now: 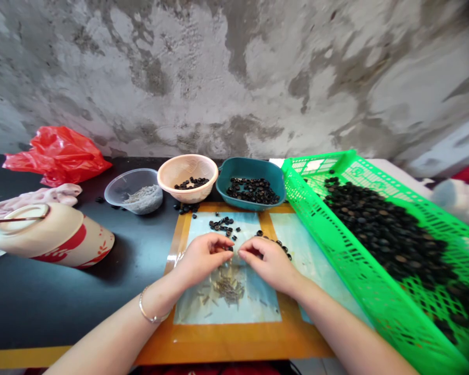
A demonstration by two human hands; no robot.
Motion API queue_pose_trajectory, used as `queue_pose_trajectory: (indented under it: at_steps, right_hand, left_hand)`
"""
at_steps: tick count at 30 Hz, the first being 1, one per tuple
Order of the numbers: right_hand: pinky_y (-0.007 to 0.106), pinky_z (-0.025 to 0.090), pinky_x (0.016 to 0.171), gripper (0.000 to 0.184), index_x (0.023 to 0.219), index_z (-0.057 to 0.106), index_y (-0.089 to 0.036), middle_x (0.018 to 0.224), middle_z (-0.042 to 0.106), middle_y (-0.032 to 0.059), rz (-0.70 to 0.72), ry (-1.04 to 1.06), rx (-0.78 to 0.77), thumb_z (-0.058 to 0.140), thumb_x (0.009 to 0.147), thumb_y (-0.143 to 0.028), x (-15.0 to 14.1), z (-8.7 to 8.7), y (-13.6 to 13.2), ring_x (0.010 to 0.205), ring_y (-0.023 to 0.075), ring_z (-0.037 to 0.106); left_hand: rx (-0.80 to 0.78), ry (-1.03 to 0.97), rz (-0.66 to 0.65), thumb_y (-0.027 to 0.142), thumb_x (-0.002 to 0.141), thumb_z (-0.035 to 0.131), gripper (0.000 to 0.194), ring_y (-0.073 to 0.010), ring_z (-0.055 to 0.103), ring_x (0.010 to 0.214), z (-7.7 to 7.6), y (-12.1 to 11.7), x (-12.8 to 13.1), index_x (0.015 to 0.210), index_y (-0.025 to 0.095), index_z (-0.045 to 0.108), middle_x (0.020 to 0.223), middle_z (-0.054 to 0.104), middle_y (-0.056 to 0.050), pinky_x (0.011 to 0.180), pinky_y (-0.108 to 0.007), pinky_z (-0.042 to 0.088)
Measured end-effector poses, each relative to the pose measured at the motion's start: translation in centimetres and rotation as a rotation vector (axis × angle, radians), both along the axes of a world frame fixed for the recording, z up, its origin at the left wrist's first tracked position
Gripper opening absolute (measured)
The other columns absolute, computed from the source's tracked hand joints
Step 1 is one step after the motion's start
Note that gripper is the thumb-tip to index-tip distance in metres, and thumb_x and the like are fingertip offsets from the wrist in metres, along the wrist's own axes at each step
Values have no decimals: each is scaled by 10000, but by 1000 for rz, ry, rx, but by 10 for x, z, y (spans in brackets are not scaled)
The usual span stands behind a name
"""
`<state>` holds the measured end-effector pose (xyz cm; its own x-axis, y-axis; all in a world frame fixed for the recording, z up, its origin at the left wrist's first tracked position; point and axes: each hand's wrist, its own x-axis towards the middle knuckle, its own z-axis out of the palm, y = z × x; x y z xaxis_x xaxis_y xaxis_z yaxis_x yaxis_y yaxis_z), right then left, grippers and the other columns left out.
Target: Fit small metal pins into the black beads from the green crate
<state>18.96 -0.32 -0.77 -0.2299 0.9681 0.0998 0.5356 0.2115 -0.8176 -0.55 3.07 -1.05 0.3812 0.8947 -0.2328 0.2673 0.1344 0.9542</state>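
My left hand and my right hand hover close together, fingertips nearly meeting, over a pale blue sheet on an orange-framed board. A small black bead shows at my left fingertips. My right fingers curl inward, and whatever they touch is hidden. Scattered black beads lie just beyond my hands, and a short curved row runs beside my right hand. Below my palms is a small heap of thin tan slivers. A thin metal bangle circles my left wrist.
A bright green plastic crate heaped with black beads stands to the right. A peach bowl and a teal dish hold more beads. Beyond them are a clear tub, a red bag, and a cream canister lying sideways.
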Motion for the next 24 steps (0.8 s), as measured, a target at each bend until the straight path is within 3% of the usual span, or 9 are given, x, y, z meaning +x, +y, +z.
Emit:
queue_pose_trajectory:
  at_steps: [5, 10, 15, 24]
  right_hand:
    - [264, 492, 665, 83, 850, 686, -194, 811, 714, 13, 18, 118, -85, 617, 840, -148, -3, 5, -1, 729, 163, 646]
    - [275, 496, 674, 96, 862, 702, -196, 823, 728, 17, -7, 118, -75, 620, 844, -149, -5, 2, -1, 736, 170, 656]
    - [296, 485, 696, 69, 835, 693, -200, 799, 704, 20, -35, 37, 94, 642, 851, -157, -3, -6, 0, 735, 176, 634]
    - [348, 467, 746, 90, 854, 629, -189, 813, 672, 50, 111, -98, 355, 572, 924, -181, 0, -10, 2, 789, 202, 606]
  left_hand:
    - [-85, -103, -7, 255, 745, 681, 253, -165, 669, 693, 6, -1, 2, 958, 119, 667, 753, 711, -47, 658, -287, 541]
    - [-185, -222, -55, 262, 755, 695, 236, -168, 689, 735, 4, 0, 1, 935, 111, 674, 777, 724, -66, 680, -280, 545]
    - [-305, -309, -38, 293, 725, 748, 302, -172, 704, 736, 3, -1, 0, 943, 112, 645, 759, 733, -75, 693, -280, 544]
    - [-356, -277, -26, 317, 684, 791, 341, -137, 676, 618, 6, 0, 2, 894, 120, 608, 656, 704, -35, 617, -246, 527]
